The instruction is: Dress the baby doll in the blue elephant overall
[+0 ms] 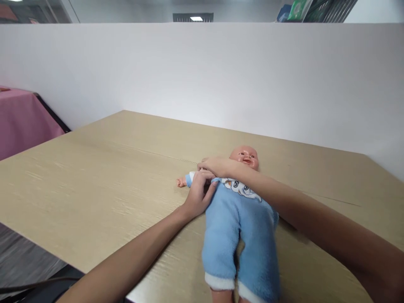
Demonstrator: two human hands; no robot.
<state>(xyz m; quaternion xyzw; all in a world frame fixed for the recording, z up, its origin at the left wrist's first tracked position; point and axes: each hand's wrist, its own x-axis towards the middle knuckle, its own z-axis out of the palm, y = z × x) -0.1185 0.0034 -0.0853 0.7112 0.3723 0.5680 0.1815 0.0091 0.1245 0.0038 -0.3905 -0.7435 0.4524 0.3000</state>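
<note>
A baby doll [244,158] lies on its back on the table, head away from me. It wears a fuzzy light-blue outfit [222,219] with white cuffs and a cartoon face on the chest. My left hand [198,193] is closed at the side of the doll's chest, its thumb on the blue cloth and its fingers bent over the edge. Across the doll's upper chest reaches my right arm; my right hand [217,166] curls over the shoulder near the sleeve, touching my left fingers. What lies under its fingertips is hidden. One doll hand [181,182] sticks out to the left.
The light wooden table [94,168] has a thin seam running across it. A white partition [202,71] stands along its far edge. Pink cloth [25,120] covers something at the far left. A dark cable [41,283] runs below the near left table edge.
</note>
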